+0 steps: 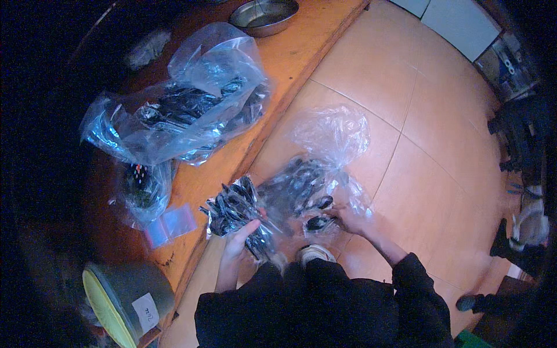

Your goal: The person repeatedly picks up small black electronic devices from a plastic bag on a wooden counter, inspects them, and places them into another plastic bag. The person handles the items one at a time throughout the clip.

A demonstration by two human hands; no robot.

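My left hand (243, 235) grips a bundle of dark, slender plastic pieces (235, 204) in shiny clear wrapping, which look like cutlery. To its right, my right hand (348, 217) has its fingers closed at the handle ends of black plastic spoons (318, 223), whose bowls point left. Both hands are over a large clear plastic bag (335, 130) on the tiled floor. Many more black spoons (296, 178) show through the bag, blurred. The exact number of spoons in my right hand is hard to make out.
A low wooden bench (287, 82) runs along the left. On it lie a big clear bag of dark items (187, 108), a smaller filled bag (145, 187), flat zip bags (169, 226) and a metal bowl (263, 19). A lidded bucket (143, 282) stands lower left.
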